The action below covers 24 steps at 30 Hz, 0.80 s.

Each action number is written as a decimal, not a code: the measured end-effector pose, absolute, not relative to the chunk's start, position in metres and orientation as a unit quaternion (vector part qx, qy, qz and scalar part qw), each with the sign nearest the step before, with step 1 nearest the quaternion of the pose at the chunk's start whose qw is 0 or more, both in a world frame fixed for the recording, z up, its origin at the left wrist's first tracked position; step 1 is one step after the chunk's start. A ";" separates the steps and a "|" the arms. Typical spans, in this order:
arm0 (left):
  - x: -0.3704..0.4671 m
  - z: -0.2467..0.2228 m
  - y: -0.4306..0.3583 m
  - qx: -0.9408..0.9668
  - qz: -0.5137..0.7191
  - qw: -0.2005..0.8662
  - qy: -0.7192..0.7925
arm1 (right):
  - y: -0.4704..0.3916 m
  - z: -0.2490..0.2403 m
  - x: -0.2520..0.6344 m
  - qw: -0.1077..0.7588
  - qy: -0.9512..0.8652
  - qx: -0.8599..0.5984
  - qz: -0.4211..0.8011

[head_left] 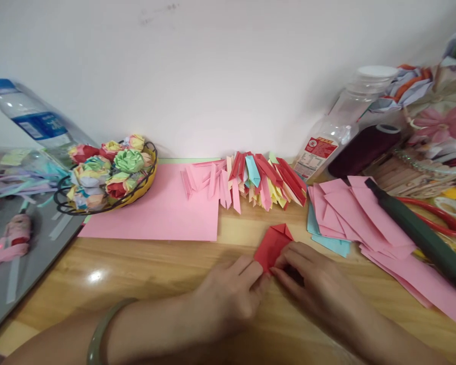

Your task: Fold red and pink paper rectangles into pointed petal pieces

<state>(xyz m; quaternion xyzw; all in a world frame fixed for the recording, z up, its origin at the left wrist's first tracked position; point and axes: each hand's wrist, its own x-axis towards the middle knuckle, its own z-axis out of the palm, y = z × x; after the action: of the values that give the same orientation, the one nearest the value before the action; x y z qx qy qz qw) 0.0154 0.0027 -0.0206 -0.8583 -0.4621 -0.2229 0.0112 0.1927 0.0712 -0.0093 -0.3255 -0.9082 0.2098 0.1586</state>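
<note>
A small piece of red paper, with folds at its top corner, lies on the wooden table between my hands. My left hand grips its lower left edge with curled fingers. At the lower right edge my right hand pinches the paper between thumb and fingers. The paper's bottom edge is partly hidden by my fingertips. Just beyond it stands a row of folded paper strips in red, pink, yellow and blue.
On the left are a basket of paper flowers, a pink sheet, a water bottle and a pink glue gun. Pink paper pieces, a dark green cutter-like tool, red-handled scissors and a clear bottle lie right.
</note>
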 end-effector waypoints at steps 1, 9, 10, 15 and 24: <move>0.016 -0.021 0.002 -0.853 -0.221 0.004 -0.473 | 0.071 -0.010 0.193 0.155 -0.908 -0.328 0.208; 0.012 -0.020 0.001 -0.863 -0.186 -0.033 -0.468 | 0.079 -0.008 0.205 0.159 -0.925 -0.290 0.186; 0.010 -0.019 0.003 -0.867 -0.187 -0.031 -0.460 | 0.080 -0.007 0.207 0.161 -0.941 -0.247 0.168; 0.001 -0.013 0.016 -0.890 -0.187 0.050 -0.413 | 0.075 0.004 0.209 0.150 -0.976 -0.132 0.090; 0.008 -0.012 0.012 -0.872 -0.231 0.073 -0.425 | 0.048 0.009 0.196 0.133 -0.956 -0.248 0.077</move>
<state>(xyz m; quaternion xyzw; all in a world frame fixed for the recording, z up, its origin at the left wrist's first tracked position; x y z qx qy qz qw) 0.0081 0.0118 -0.0116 -0.8720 -0.4254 -0.2310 0.0727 0.1963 0.0479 0.0091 -0.2483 -0.9565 0.0770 0.1327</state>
